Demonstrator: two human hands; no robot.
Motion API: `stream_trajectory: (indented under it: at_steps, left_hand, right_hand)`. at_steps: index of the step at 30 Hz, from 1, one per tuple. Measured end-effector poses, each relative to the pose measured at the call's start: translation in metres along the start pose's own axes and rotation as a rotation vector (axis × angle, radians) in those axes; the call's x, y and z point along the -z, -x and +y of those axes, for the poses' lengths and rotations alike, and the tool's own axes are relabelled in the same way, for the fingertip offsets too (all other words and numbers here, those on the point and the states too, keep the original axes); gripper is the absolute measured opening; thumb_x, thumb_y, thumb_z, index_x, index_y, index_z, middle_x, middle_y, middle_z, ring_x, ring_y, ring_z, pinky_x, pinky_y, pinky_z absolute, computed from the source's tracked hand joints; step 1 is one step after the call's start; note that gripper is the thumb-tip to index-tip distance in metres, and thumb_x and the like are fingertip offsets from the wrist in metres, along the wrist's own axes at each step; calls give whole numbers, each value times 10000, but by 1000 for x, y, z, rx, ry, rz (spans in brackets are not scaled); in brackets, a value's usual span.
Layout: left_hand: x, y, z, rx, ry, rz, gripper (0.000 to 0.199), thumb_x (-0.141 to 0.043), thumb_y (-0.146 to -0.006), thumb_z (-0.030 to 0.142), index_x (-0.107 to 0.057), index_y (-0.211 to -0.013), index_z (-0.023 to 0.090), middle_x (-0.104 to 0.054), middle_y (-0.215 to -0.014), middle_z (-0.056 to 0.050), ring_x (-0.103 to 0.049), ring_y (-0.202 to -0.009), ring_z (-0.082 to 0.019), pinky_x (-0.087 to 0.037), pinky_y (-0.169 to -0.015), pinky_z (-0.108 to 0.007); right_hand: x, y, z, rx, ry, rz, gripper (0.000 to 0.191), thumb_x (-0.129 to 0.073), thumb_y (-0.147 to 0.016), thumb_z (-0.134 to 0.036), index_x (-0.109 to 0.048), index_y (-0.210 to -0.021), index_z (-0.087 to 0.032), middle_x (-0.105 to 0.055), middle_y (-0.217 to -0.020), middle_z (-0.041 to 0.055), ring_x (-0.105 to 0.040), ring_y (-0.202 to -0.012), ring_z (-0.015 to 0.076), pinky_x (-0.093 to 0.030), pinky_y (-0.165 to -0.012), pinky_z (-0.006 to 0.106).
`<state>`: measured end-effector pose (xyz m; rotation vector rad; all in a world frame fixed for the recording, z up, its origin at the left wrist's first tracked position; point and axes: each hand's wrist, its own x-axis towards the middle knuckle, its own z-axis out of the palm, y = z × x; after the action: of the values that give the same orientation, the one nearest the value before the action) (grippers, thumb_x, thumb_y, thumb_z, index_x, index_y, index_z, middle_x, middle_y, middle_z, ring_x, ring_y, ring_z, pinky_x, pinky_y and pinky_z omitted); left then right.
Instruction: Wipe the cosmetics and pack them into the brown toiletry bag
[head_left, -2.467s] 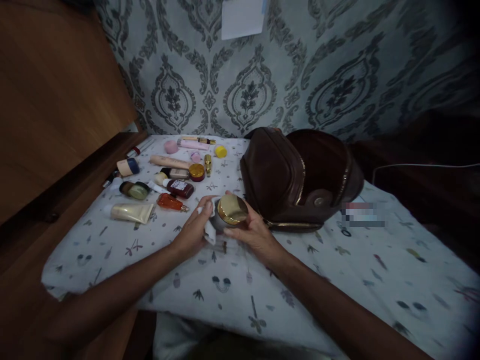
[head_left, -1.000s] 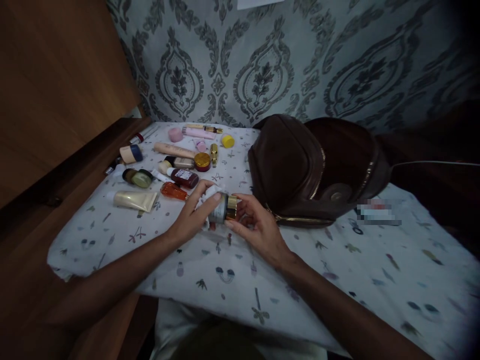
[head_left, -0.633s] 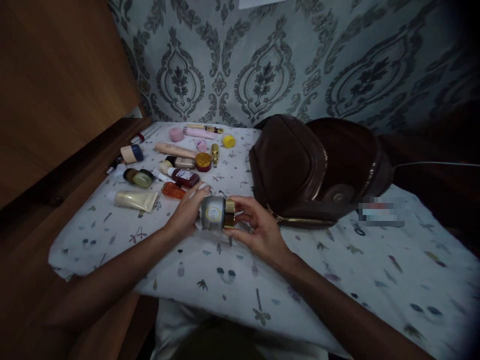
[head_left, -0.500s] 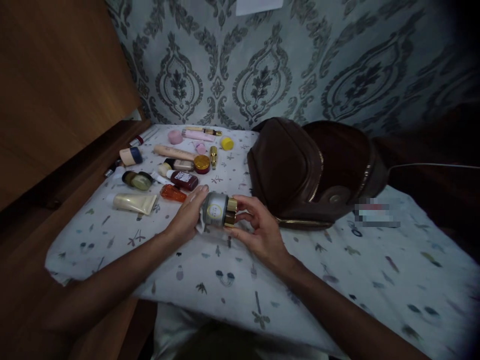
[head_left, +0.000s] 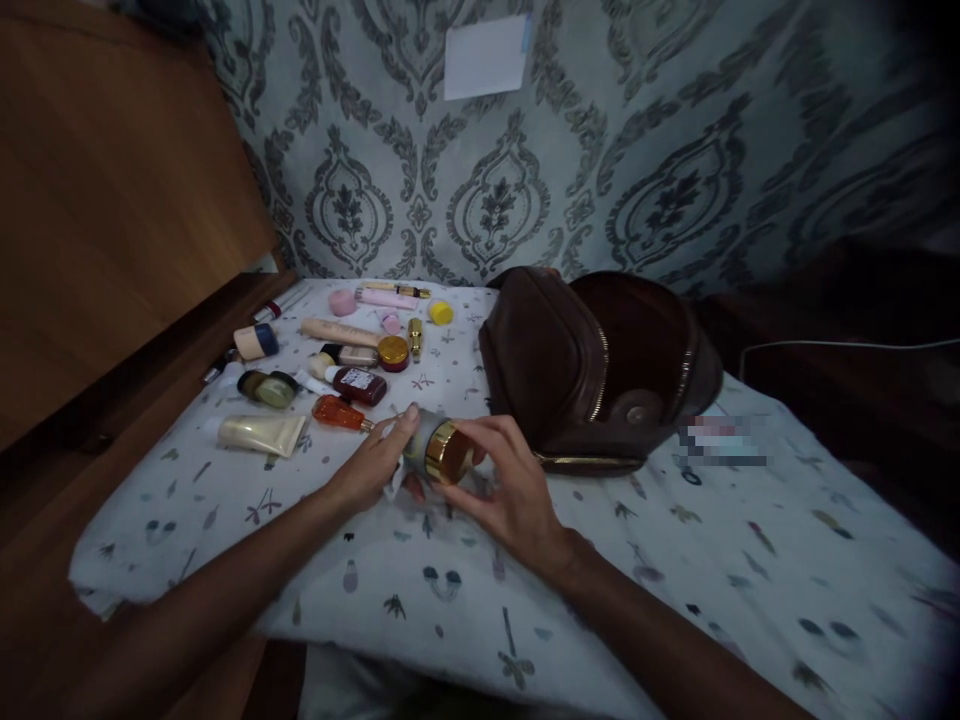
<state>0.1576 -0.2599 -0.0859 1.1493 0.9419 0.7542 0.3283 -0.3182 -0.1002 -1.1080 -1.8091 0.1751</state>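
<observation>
A frosted grey cosmetic jar (head_left: 424, 428) with a shiny gold lid (head_left: 447, 453) is held on its side above the printed cloth. My left hand (head_left: 373, 464) is closed around the jar's base, with a bit of white wipe or tissue (head_left: 394, 478) showing under the fingers. On the lid side, my right hand (head_left: 516, 492) grips the gold rim between thumb and fingers. The lid sits on the jar. Just left of my left hand lies an orange faceted bottle (head_left: 337, 412), and a cream-coloured tube (head_left: 262, 433) is farther left.
A brown leather bag (head_left: 555, 360) with its zip undone stands behind my right hand. Several cosmetics lie at the back left, among them a dark red bottle (head_left: 356, 385) and a yellow cap (head_left: 440, 312). A wooden cabinet (head_left: 127, 150) borders the left side.
The jar has turned so its gold lid faces more toward me and its label has swung out of sight. Both hands keep their hold. The camera view has tilted up slightly.
</observation>
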Motion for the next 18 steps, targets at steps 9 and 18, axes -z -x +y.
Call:
stream_trajectory:
  at_steps: [9,18]
  left_hand:
    - [-11,0,4,-10,-262,75,682,-436,-758,841,-519,-531,202,-478,-364,13,-406,-312,-121,-279,-332,-234]
    - [-48,5,54,-351,-422,88,362,-673,-785,514,-582,-643,194,-575,-620,16,-542,-637,-166,-436,-632,-255]
  right_hand:
    - [14,-6,-8,54,-19,18,497,-736,-810,-301,-533,-1258,-232,-598,-1026,75,-612,-921,216,-550,-775,346]
    - [109,-41,-15,-212,-208,404,338,-714,-788,-329,-605,-1094,-231,-667,-1028,48,-642,-914,197,-545,-795,334]
